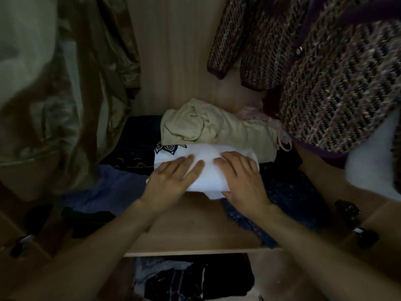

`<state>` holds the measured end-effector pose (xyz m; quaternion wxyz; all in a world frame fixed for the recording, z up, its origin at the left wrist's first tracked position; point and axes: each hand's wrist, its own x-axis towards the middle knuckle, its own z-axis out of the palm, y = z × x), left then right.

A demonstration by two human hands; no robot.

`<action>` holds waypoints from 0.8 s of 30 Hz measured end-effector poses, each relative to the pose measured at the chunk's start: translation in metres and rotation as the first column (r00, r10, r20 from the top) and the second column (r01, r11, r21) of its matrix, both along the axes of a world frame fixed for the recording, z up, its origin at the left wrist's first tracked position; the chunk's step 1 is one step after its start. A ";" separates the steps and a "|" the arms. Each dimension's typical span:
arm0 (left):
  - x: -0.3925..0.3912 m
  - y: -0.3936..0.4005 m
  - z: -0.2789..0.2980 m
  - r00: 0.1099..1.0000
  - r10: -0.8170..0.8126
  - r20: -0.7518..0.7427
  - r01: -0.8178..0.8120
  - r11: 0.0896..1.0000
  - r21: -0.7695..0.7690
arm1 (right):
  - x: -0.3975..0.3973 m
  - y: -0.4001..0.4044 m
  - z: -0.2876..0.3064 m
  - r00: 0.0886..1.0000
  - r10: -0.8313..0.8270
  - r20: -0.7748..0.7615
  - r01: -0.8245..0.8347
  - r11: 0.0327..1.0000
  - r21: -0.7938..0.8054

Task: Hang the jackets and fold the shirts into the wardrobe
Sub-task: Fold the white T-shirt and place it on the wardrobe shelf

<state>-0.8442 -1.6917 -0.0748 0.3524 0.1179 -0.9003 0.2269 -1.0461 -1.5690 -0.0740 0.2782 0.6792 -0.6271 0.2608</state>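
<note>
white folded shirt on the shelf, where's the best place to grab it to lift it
Probably the two short ends of the white folded shirt, coming from the left and right. It lies flat as a wide bundle under both palms, so fingers slid under each end would likely keep the folds together.

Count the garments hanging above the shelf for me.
2 that I can tell: a shiny olive jacket hangs at the left, a purple tweed jacket at the right. The pale mass at far left may be another; the dim edges could hide more.

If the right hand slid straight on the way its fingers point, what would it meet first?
Most likely the crumpled cream garment lying just beyond the folded white shirt that the right hand presses; depth between them is unclear.
</note>
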 end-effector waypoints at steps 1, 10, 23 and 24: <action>-0.001 -0.004 -0.012 1.000 0.016 -0.014 -0.016 1.000 -0.003 | -0.002 -0.004 -0.010 1.000 0.005 0.004 -0.005 1.000 0.011; 0.051 0.042 -0.128 0.978 -0.035 0.205 -0.001 0.985 0.173 | 0.031 0.051 -0.132 0.998 0.033 0.051 -0.048 0.940 0.338; 0.042 0.010 -0.129 0.985 0.069 0.157 -0.109 0.958 0.267 | 0.020 0.021 -0.135 0.988 -0.059 0.139 0.008 0.939 0.343; 0.038 0.007 -0.128 0.983 0.089 0.160 -0.134 0.944 0.300 | 0.019 0.015 -0.135 0.983 -0.077 0.164 0.012 0.931 0.366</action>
